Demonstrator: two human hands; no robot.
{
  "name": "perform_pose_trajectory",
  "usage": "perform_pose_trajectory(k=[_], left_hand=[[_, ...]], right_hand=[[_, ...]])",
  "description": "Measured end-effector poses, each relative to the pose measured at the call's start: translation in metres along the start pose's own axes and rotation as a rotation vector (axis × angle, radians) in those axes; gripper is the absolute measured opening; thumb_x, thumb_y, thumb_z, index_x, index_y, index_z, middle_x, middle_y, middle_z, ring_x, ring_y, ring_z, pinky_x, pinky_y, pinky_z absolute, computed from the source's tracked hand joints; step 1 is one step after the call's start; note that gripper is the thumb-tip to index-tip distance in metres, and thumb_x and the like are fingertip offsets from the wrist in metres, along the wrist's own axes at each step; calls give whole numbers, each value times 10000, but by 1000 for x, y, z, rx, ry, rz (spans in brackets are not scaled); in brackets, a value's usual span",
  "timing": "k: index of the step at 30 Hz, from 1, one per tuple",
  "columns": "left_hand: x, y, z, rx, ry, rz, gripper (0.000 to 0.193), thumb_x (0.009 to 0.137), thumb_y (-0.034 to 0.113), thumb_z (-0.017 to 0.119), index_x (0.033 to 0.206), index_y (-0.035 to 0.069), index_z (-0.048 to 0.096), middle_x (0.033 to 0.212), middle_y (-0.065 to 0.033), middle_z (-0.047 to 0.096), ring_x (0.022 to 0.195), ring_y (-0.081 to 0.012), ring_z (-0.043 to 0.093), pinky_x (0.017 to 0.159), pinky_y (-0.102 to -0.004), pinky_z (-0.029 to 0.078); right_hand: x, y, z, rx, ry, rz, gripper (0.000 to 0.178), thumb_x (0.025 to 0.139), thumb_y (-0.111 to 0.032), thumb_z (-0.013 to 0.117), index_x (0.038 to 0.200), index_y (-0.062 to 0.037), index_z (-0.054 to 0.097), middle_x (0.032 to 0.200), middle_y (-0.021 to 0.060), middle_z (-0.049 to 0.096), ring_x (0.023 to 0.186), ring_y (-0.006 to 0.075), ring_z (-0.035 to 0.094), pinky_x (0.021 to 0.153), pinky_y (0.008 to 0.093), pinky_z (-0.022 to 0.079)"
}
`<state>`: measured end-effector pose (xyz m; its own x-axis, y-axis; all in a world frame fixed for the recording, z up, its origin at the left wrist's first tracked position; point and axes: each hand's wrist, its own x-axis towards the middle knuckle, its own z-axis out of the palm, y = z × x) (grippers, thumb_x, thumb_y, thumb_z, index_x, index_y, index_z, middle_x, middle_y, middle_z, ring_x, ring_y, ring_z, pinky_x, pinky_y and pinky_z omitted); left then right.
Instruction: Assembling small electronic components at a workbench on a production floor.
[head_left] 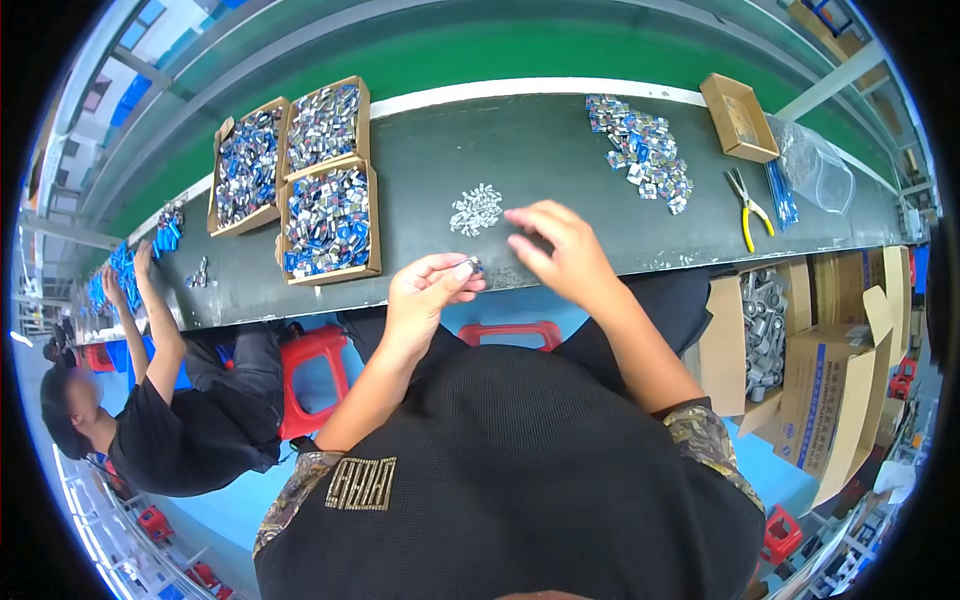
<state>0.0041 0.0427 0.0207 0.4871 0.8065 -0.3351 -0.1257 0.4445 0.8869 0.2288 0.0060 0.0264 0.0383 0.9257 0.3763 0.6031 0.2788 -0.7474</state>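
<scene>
My left hand [420,298] is closed over the table's front edge, pinching a small dark and silvery part [475,265] between thumb and fingertips. To its right, my right hand [568,252] has its thumb and index finger spread, with nothing visible between them. Its fingertips are by the right side of a loose pile of small shiny metal pieces [475,210]. Farther to the right on the dark green tabletop [430,135] lies a heap of small blue and silver parts [645,152], too small to name.
Three cardboard trays of blue and silver parts [328,222] stand at left. Yellow-handled pliers [752,212], a cardboard tray [738,115], blue strips [782,195] and a plastic bag [815,165] lie at right. Below is a carton of grey fittings [765,325]. A co-worker [190,430] sits at left.
</scene>
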Motion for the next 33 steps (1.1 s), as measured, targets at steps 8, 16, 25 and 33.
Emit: perform_pose_trajectory(k=[8, 16, 25, 33], left_hand=[[-4, 0, -29, -98, 57, 18, 274, 932, 158, 632, 1114, -45, 609, 1000, -163, 688, 897, -231, 698, 767, -294, 574], [-1, -1, -37, -119, -2, -11, 291, 939, 176, 626, 1112, -57, 600, 985, -175, 685, 896, -242, 703, 767, -304, 587], [-1, -4, -41, -129, -34, 4, 277, 940, 183, 624, 1096, -46, 604, 988, -173, 687, 892, -240, 704, 773, -308, 583], [-1, -3, -40, -127, -42, -2, 270, 942, 191, 624, 1088, -35, 609, 981, -160, 692, 889, -228, 705, 764, -301, 579]], right_hand=[[34, 22, 19, -249, -3, 9, 118, 811, -81, 687, 927, -57, 683, 896, 91, 626, 837, 271, 621, 737, 360, 510], [46, 17, 18, -128, -117, 141, 100, 800, -40, 687, 900, -41, 677, 846, 80, 609, 713, 191, 631, 670, 307, 520], [50, 14, 16, -177, -153, 144, 89, 802, -44, 687, 883, -22, 657, 813, 80, 588, 714, 185, 623, 672, 305, 518], [48, 18, 10, -283, -222, 209, 98, 807, -62, 677, 867, 8, 644, 812, 100, 593, 713, 205, 620, 673, 322, 516]])
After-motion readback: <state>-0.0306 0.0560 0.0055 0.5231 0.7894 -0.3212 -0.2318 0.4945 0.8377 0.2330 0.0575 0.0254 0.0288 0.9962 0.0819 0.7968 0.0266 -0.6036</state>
